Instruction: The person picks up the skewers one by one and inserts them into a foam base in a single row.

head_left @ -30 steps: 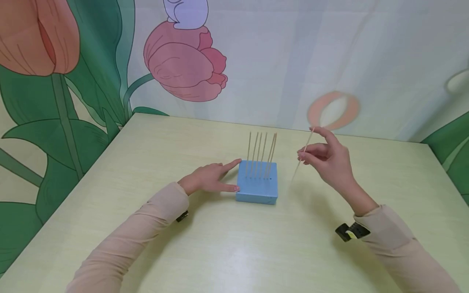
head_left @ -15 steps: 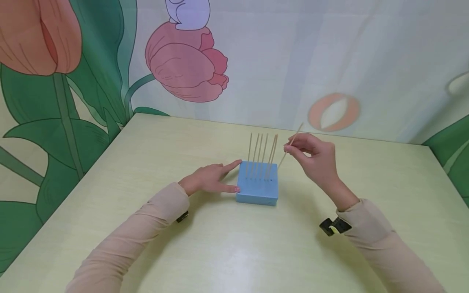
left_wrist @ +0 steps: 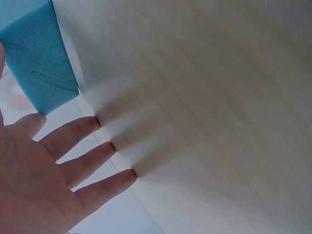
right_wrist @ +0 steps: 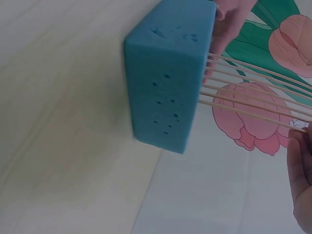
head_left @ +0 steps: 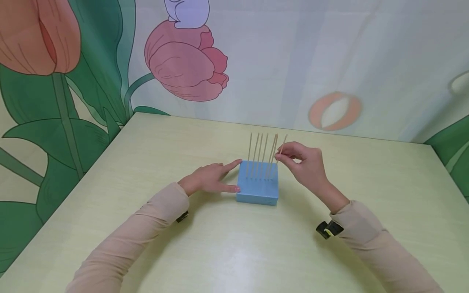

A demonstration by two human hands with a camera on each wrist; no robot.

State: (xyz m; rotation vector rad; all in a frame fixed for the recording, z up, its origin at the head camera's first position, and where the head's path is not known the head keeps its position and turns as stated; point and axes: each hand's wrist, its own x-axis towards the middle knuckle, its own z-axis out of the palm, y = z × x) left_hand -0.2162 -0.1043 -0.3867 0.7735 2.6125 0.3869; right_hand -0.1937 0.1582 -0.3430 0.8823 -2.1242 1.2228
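A light blue foam block (head_left: pixel 257 190) lies on the table with several thin wooden sticks (head_left: pixel 250 148) standing upright in a row in its top. My left hand (head_left: pixel 209 178) touches the block's left side with thumb and forefinger; its other fingers stretch out straight in the left wrist view. Between thumb and fingertips, my right hand (head_left: pixel 307 165) pinches another wooden stick (head_left: pixel 284 141), slightly tilted, at the right end of the row. In the right wrist view this stick's lower end meets the block's top face; whether it sits in a hole I cannot tell.
The pale wooden table (head_left: pixel 220 244) stretches around the block on all sides. Behind it hangs a backdrop (head_left: pixel 275 73) printed with tulips and leaves. Small dents mark the block's side in the right wrist view.
My right hand has moved left and slightly down, bringing the pinched stick from beside the block to the row's right end. My left hand has stayed against the block.
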